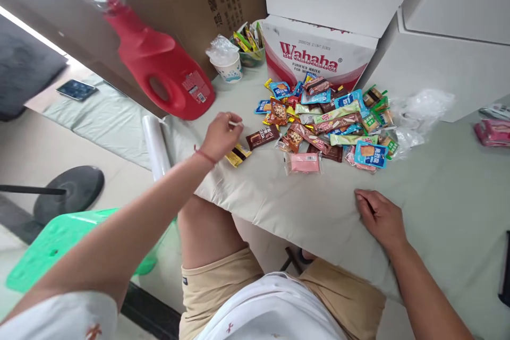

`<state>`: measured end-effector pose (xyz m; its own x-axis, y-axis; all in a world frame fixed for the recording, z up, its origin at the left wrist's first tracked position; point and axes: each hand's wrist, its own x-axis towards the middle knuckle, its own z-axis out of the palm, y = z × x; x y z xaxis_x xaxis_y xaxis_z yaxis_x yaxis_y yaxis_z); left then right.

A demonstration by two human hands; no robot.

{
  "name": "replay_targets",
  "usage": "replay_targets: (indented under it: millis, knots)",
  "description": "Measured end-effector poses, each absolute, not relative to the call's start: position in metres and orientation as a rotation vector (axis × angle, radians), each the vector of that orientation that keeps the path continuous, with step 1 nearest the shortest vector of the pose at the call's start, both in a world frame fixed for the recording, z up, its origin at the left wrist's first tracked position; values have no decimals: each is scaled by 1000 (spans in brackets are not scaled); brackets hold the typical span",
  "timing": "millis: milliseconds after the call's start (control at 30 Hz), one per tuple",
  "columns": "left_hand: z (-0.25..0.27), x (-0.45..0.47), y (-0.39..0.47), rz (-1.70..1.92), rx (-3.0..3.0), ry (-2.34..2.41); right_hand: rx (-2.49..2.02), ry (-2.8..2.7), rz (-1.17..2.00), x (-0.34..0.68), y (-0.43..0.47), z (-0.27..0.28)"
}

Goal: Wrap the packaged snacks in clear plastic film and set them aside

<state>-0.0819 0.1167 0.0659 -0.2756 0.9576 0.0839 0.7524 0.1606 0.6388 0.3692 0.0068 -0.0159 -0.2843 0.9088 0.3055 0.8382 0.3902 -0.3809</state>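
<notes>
My left hand hovers over the cloth-covered table, its fingers pinched around a small pale thing too tiny to name. Just beneath it lies a yellow-and-black snack packet. A dark brown wrapped bar is close to its fingertips. To the right spreads a pile of wrapped snacks, with a pink wrapped wafer at its front edge. My right hand rests on the table in front of the pile, fingers curled in, with nothing visible in them.
Behind the snacks stands a Wahaha carton. A red jug, a paper cup and a bowl of sachets are at the back left. A clear plastic bag lies right of the pile; a plastic roll is at left.
</notes>
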Motion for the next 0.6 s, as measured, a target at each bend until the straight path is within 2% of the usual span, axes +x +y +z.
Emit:
replay_targets:
  millis: [133,300,467,600]
  knots:
    - [61,-116,215,768,1578,2402,-1474,-2194,148,367,5,-16]
    - [47,-138,302,1022,1653,2370,-1479,-2179,157,368,7,-13]
    - [30,-155,352,1135,1550,2315,-1503,-2179,179,368,9,-10]
    - [33,-165,358,1008,1599,2430,-1496,-2174,186,367,10,-8]
